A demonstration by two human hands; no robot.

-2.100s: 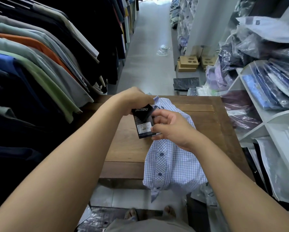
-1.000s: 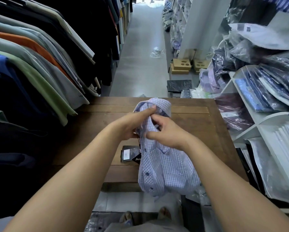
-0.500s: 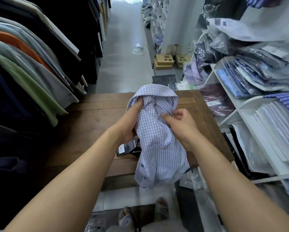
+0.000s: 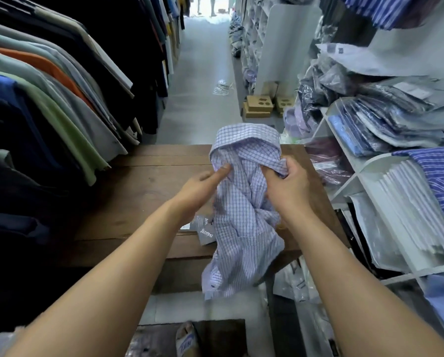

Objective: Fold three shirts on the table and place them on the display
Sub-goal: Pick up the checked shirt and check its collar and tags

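Fingers (image 4: 291, 167) of the right hand (image 4: 287, 188) are curled right round a bunch of cloth just under the collar, a firm grip on the checked shirt (image 4: 241, 220). Over on the other side, the left hand (image 4: 199, 193) lays one straight digit against the fabric beside the collar; its other fingers are lost behind the cloth, so I cannot tell whether it is clamping or only pressing. Collar end is up, raised off the wood and standing between the two hands. Shirt body runs down crumpled over the right part of the wooden bench (image 4: 138, 191), and the tail spills off the near edge and hangs toward the floor. Tucked just beside the cloth, under the left wrist, lies a grey tag (image 4: 205, 230) on the bench. Hanging garments (image 4: 48, 86) line the left, shelves (image 4: 365, 173) of bagged shirts the right, cardboard boxes (image 4: 259, 105) on the aisle floor beyond.
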